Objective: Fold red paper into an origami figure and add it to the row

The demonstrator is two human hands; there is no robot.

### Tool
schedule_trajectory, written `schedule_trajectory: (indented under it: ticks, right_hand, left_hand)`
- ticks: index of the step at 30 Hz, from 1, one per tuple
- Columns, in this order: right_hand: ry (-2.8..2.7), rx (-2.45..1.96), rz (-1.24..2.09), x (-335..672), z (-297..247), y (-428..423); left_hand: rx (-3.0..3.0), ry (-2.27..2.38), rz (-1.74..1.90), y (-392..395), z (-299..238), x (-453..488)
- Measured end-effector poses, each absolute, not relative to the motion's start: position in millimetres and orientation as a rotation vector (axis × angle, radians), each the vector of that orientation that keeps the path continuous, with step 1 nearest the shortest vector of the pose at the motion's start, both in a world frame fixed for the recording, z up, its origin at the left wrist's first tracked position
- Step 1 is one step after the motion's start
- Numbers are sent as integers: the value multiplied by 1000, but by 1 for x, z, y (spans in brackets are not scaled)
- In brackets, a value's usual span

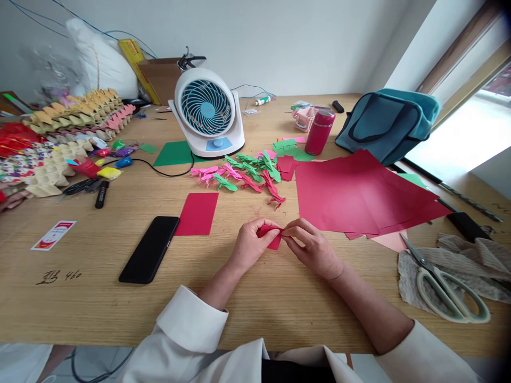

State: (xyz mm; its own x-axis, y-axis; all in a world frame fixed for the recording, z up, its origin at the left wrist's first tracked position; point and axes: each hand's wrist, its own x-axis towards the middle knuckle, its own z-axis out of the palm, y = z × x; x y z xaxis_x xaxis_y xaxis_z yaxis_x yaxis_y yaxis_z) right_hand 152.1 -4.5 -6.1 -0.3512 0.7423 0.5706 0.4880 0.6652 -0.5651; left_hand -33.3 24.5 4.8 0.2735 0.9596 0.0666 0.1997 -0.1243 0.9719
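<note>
A small piece of red paper (pixel 273 242) is pinched between both hands, just above the table in front of me. My left hand (pixel 255 239) is closed on its left side, thumb across the front. The fingers of my right hand (pixel 309 244) press together at its right edge; their tips partly hide that edge. Beyond the hands lies a loose group of folded paper shapes (pixel 247 173) in pink, green and red. To the left is a flat red paper rectangle (pixel 197 214), partly beside a black phone (pixel 149 249).
Large red sheets (pixel 359 194) lie at the right, with scissors (pixel 443 282) on a crumpled cloth nearer me. A white fan (pixel 207 111), a red flask (pixel 320 132) and a blue bag (pixel 387 125) stand behind. Egg trays (pixel 80 114) and another person's hand (pixel 14 198) are far left.
</note>
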Motion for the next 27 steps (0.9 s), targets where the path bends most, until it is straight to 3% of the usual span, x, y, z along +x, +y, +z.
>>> schedule_trajectory:
  ticks: [8, 16, 27]
  right_hand:
    - [-1814, -1029, 545, 150, -3, -3]
    - [-1399, -1064, 961, 142, -22, 0]
    - [-1254, -1057, 1049, 140, -23, 5]
  left_hand:
    - [1614, 1131, 988, 22, 6, -32]
    - [1704, 1138, 997, 17, 10, -29]
    - [1696, 1065, 998, 14, 14, -26]
